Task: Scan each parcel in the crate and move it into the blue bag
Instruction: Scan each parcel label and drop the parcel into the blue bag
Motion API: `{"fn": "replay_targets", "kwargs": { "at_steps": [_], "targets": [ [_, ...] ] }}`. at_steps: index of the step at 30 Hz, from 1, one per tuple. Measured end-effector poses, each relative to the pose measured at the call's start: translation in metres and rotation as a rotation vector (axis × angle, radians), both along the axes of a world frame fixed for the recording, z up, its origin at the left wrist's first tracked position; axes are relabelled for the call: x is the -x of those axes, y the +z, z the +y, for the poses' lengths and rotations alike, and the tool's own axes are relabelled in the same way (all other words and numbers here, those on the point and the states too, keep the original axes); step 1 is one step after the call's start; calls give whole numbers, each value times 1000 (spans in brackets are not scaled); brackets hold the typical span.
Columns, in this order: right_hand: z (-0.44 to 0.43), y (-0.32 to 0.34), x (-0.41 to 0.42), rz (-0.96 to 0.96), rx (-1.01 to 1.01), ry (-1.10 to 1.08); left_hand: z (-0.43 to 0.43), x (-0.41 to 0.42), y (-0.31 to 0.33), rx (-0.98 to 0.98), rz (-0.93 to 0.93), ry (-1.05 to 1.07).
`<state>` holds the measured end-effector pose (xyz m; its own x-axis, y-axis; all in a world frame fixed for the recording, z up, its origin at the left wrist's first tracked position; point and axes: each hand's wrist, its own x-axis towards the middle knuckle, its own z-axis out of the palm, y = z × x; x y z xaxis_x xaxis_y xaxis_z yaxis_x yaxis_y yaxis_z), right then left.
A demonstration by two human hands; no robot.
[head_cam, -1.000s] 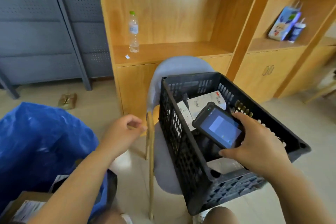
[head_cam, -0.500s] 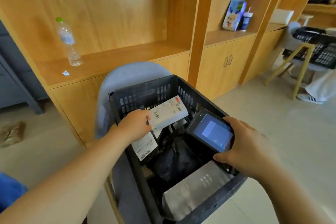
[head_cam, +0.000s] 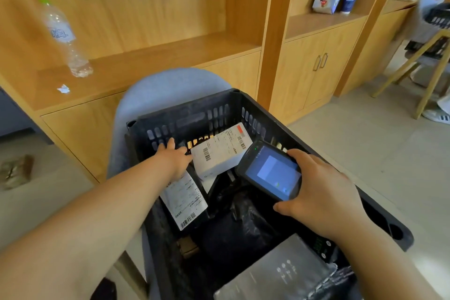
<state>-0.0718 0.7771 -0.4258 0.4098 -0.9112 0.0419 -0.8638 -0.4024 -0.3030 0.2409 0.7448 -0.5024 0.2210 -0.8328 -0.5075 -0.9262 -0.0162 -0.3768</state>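
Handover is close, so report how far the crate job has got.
Done: cannot tell, the blue bag is out of view. In hand: the left hand grips the white box in the crate, and the right hand holds the scanner. Left: that box, a labelled flat parcel, black bags and a grey parcel lie in the crate.

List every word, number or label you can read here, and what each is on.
No text is legible.
Label on the white box: barcodes, print too small.
Label on the flat parcel: barcode, print blurred.
Label on the water bottle: blurred.
White marks on the grey parcel: too small.
Screen of the scanner: no readable text.
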Motion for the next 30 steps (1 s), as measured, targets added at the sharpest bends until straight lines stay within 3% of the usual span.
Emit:
{"fn": "replay_targets", "kwargs": {
  "at_steps": [4, 11, 17, 25, 30],
  "targets": [
    [-3, -5, -5, 7, -20, 6, -10, -5, -5, 30, 41, -20],
    [1, -8, -4, 1, -17, 18, -7, 2, 11, 3, -64, -70],
    [10, -1, 1, -22, -4, -2, 9, 5, 43, 25, -40, -226],
    [41, 15, 15, -77, 27, -33, 49, -4, 97, 305, 17, -260],
    [66, 27, 20, -99, 60, -79, 70, -4, 118, 671, 393, 7]
  ]
}}
